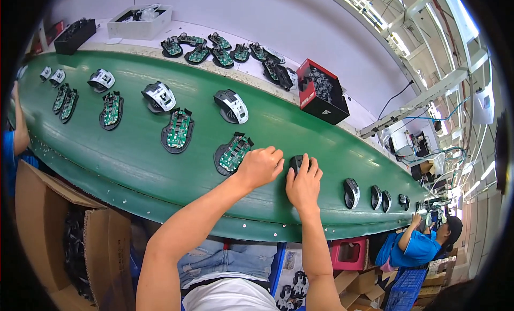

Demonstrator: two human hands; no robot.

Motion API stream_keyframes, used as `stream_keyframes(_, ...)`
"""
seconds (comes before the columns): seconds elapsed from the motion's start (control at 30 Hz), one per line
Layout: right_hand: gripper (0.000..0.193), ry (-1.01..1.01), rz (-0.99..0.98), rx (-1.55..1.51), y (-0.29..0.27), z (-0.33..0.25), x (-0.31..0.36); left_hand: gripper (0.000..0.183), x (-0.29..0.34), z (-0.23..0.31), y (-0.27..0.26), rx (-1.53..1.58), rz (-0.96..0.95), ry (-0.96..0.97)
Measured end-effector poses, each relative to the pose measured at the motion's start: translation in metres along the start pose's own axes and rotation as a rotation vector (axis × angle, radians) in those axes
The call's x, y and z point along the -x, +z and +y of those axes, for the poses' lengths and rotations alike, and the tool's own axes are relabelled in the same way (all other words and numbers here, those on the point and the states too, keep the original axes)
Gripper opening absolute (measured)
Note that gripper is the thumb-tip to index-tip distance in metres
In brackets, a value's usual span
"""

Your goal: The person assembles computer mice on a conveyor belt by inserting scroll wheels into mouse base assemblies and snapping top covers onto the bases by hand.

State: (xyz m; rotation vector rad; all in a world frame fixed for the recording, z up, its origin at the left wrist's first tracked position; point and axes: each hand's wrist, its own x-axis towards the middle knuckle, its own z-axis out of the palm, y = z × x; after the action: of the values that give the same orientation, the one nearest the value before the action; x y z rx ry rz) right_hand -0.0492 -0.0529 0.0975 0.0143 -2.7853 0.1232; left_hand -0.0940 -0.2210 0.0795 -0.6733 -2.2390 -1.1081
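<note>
A dark computer mouse [296, 162] is covered in part by the right hand [303, 185], its far end left showing, with the thumb set along its left side and the fingers bent over its right. The left hand [261, 167] is held just to the left, apart from the mouse, its fingers curled inward; whether anything is pinched between them cannot be told. Beside that hand, on its left, a black mouse base with a green circuit board [234, 154] is seen, partly hidden by the wrist. Farther out, a silver-and-black mouse shell [232, 106] is placed, and more shells and boarded bases are spaced in pairs toward the left. To the right, closed mice [351, 193] are strung along the green conveyor belt [321, 150], by which all of these are carried. Along the far ledge, loose boarded bases [198, 53] are heaped, and small dark parts are held in a red-and-black box [323, 91]. Cardboard cartons [107, 252] are stood below at the left, and a co-worker in blue [412, 246] is seated at the right
</note>
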Motion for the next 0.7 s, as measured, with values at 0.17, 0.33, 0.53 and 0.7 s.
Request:
stream_keyframes(0.17,0.052,-0.173,0.094,-0.104,0.002,-0.007,0.0,0.016,0.002,-0.004,-0.004,0.006,0.005,-0.011)
stream_keyframes(0.33,0.042,-0.171,0.107,-0.078,0.004,-0.008,-0.004,0.016,-0.005,-0.005,-0.01,0.018,0.06,-0.003)
stream_keyframes(0.53,0.045,-0.258,0.051,-0.291,0.004,0.009,-0.01,0.017,-0.002,-0.007,-0.013,0.045,0.054,-0.018)
stream_keyframes(0.7,0.041,-0.33,-0.202,-0.537,-0.016,0.045,-0.012,0.014,0.008,-0.003,-0.015,0.074,0.022,0.034)
